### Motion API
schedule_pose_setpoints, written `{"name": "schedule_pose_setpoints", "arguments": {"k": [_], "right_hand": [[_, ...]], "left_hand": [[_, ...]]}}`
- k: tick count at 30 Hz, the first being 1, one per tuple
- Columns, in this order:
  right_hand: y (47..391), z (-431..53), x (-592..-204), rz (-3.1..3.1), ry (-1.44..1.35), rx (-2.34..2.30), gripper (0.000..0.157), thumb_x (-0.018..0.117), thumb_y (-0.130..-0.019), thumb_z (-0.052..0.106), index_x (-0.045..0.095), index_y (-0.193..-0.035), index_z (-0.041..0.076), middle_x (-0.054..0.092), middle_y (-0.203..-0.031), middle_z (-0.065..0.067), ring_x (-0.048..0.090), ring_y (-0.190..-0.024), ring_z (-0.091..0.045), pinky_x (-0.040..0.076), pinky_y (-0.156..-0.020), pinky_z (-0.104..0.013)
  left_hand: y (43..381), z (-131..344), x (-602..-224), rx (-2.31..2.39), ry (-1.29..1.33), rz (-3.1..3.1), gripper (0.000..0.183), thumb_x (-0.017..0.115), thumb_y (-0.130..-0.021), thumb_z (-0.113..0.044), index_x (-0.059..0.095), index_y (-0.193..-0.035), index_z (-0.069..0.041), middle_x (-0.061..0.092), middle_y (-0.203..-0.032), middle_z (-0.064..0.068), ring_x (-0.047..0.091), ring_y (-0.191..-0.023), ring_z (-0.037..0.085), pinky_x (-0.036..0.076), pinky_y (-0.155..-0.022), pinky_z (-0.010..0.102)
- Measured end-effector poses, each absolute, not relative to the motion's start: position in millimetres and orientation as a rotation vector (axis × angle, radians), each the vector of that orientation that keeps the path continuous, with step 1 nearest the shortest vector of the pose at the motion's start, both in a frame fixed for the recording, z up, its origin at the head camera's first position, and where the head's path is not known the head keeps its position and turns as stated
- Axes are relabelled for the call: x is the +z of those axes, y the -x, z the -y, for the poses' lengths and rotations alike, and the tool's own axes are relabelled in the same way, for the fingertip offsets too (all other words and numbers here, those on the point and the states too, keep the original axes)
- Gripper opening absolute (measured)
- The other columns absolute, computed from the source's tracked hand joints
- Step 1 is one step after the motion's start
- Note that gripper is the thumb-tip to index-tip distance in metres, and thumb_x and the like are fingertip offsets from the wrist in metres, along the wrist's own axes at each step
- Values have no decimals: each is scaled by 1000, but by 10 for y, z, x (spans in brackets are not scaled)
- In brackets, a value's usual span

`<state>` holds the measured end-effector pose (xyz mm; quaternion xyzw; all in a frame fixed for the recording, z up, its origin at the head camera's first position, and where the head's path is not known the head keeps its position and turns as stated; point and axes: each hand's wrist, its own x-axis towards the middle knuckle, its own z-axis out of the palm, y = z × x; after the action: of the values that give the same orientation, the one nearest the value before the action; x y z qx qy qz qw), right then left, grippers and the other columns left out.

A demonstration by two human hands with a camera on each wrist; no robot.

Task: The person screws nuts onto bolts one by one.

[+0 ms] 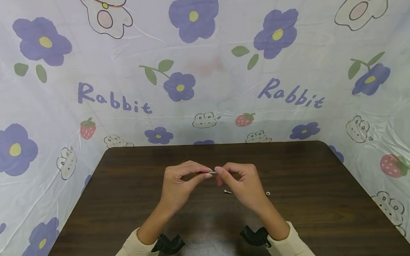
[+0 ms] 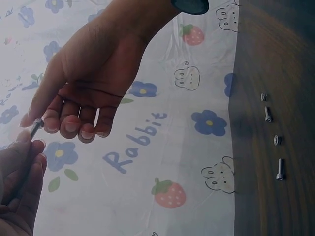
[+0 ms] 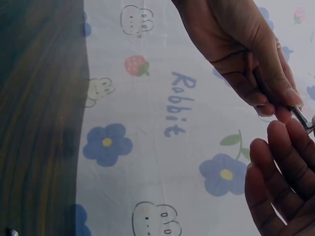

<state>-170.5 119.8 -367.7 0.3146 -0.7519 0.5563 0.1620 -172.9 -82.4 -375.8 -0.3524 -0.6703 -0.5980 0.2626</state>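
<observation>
Both hands meet above the middle of the table around a small silver bolt [image 1: 213, 172]. My left hand [image 1: 177, 181] pinches its shank between thumb and fingers; the bolt [image 3: 299, 116] shows beyond the left thumb in the right wrist view. At the other end, the right hand [image 1: 245, 181] has its thumb and index finger on the bolt's thick end [image 2: 39, 123]. Whether that end is the head or a nut, I cannot tell. The right hand's other fingers are loosely bent. A second bolt [image 1: 227, 192] and a nut [image 1: 268, 193] lie on the table by the right hand.
The dark wooden table [image 1: 121, 199] ends at a white cloth backdrop [image 1: 221, 99] printed with flowers and rabbits. In the left wrist view, bolts [image 2: 280, 169] and nuts [image 2: 278, 140] lie in a row. Dark camera mounts [image 1: 254, 235] sit on both wrists.
</observation>
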Motion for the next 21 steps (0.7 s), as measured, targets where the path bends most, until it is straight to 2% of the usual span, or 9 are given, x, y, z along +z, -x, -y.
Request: {"name": "schedule_pose_setpoints", "arguments": {"k": [3, 6, 8, 13, 17, 21], "right_hand": [[1701, -1191, -3683, 2170, -877, 1581, 39, 58, -104, 11, 69, -68, 19, 66, -64, 9, 54, -55, -12, 44, -49, -26], [1721, -1198, -3694, 2147, -897, 1606, 42, 51, -107, 8, 69, -70, 16, 65, -64, 5, 56, -55, -15, 50, -53, -28], [1738, -1215, -3685, 2122, -923, 1625, 37, 51, -107, 6, 69, -77, 15, 66, -67, 3, 62, -61, -16, 56, -59, -30], [1753, -1276, -3635, 2087, -972, 1634, 11, 65, -99, 3, 72, -102, 11, 71, -82, 1, 69, -72, -19, 60, -67, -32], [1743, -1321, -3653, 2111, -991, 1561, 22, 75, -92, 4, 73, -112, 11, 74, -90, 2, 71, -77, -17, 60, -68, -32], [1732, -1342, -3690, 2080, -1000, 1483, 28, 81, -85, 0, 74, -110, 10, 75, -93, 2, 71, -80, -13, 60, -69, -30]], "left_hand": [[1723, 820, -3756, -1613, 944, 1821, 16, 81, -81, 5, 80, -93, -5, 77, -87, 5, 71, -81, 17, 59, -74, 28], [1724, 830, -3754, -1610, 929, 1824, 15, 81, -81, 3, 80, -93, -5, 77, -87, 5, 72, -81, 17, 59, -74, 28], [1725, 845, -3752, -1610, 912, 1825, 15, 82, -81, 3, 80, -93, -5, 77, -88, 5, 72, -81, 17, 59, -74, 28], [1730, 870, -3743, -1625, 888, 1819, 16, 81, -81, 6, 80, -93, -5, 77, -87, 5, 72, -80, 18, 59, -71, 27], [1735, 854, -3744, -1632, 901, 1809, 17, 81, -81, 6, 80, -94, -4, 77, -88, 6, 72, -81, 18, 60, -71, 27], [1738, 832, -3750, -1641, 930, 1806, 16, 80, -81, 7, 80, -93, -4, 76, -87, 6, 72, -80, 18, 60, -70, 27]]}}
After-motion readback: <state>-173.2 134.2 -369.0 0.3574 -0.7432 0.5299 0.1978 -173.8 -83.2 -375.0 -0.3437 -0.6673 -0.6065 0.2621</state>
